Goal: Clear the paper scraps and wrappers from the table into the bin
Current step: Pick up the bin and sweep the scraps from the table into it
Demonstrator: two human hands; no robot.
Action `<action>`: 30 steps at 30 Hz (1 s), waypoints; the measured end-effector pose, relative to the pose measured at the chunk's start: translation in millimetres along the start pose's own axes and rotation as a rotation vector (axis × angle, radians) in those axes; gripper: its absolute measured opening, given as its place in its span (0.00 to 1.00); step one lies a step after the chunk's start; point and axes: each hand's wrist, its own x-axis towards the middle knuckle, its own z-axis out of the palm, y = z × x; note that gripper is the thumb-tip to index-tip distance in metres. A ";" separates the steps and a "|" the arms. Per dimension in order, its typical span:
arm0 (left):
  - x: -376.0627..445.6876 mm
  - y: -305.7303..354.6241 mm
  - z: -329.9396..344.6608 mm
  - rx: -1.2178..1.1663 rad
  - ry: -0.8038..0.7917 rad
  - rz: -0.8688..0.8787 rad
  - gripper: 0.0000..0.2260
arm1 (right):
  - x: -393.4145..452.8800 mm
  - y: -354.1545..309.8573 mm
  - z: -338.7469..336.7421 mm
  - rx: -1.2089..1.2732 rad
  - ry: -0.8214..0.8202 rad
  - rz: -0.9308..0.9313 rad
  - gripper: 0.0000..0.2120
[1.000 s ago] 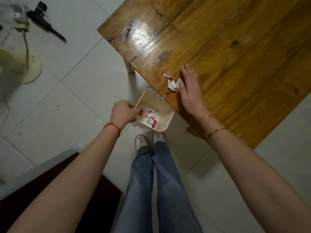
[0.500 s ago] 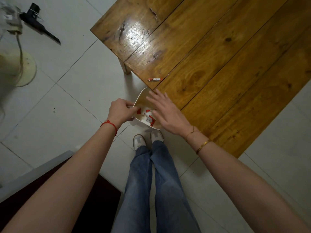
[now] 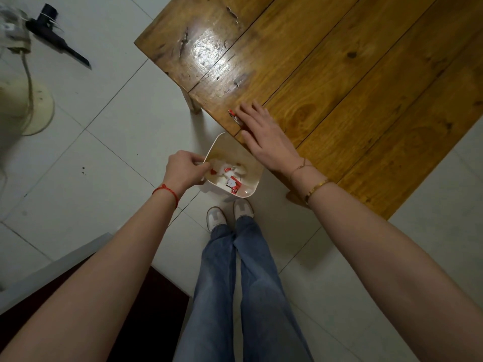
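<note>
A small white bin (image 3: pixel 250 190) hangs just below the near edge of the wooden table (image 3: pixel 339 74), with red and white wrappers (image 3: pixel 231 182) and paper scraps inside. My left hand (image 3: pixel 183 169) grips its left rim. My right hand (image 3: pixel 264 131) lies flat on the table edge, fingers together. Its fingertips touch a red and white wrapper (image 3: pixel 232 116) that lies right at the edge, partly hidden under the fingers.
A table leg (image 3: pixel 193 105) stands on the tiled floor left of the bin. My shoes (image 3: pixel 230 214) are directly below it. A fan base (image 3: pixel 28 111) and a black tool (image 3: pixel 57 40) sit on the floor at far left. A dark mat (image 3: pixel 104 296) lies at lower left.
My right hand swept a pile of scraps off the edge into the bin, then moved back up onto the table to the single wrapper left there. The left hand kept holding the bin.
</note>
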 end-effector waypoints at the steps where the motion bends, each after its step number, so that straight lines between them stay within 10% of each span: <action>1: -0.4 0.3 -0.4 0.000 -0.001 -0.002 0.11 | 0.3 -1.0 1.8 -0.004 -0.020 -0.008 0.25; 11: -3.6 1.5 -0.5 0.009 0.005 -0.009 0.11 | -65.3 -15.3 40.2 -0.063 -0.155 -0.204 0.24; 30: -70.9 9.8 -55.0 0.006 0.132 -0.076 0.15 | -89.2 -47.1 14.1 0.291 0.150 0.265 0.21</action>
